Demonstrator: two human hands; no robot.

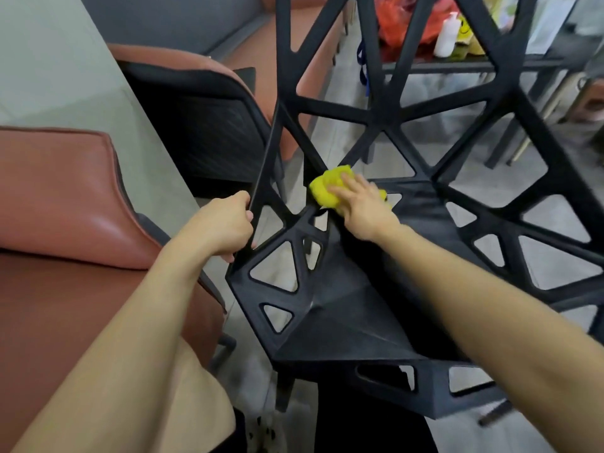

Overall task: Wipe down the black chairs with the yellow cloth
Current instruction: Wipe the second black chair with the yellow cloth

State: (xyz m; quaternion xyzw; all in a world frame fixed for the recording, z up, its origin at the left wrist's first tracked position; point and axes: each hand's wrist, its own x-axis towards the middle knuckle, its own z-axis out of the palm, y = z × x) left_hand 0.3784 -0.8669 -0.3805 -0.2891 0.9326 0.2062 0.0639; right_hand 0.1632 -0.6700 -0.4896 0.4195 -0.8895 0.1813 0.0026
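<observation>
**Yellow cloth at the back corner of the seat**

1 black chair stands in front of the person, its seat and back cut through with triangular openings. The left hand is at the chair's left side, its grip clenched around the slanted edge strut where the back rises from the seat; the fingers curl round the strut and the thumb lies along its near face.

The right hand reaches across the seat to the rear left corner, where the seat meets the back. The yellow cloth is bunched up under it, lying on the black plastic. This grip is released: the fingers lie fairly straight over the cloth and press it down rather than curling round it. The hand is slightly blurred, so I cannot tell where the thumb lies. A little yellow also shows past the far side of the hand.

To the left stand 2 reddish-brown padded chairs, a near one and a farther one with a black back, both beside a pale worktop. Beyond the black chair, seen through its back, a dark worktop carries an orange bag, a white bottle and something yellow with a smiley face. The floor is pale tile.
</observation>
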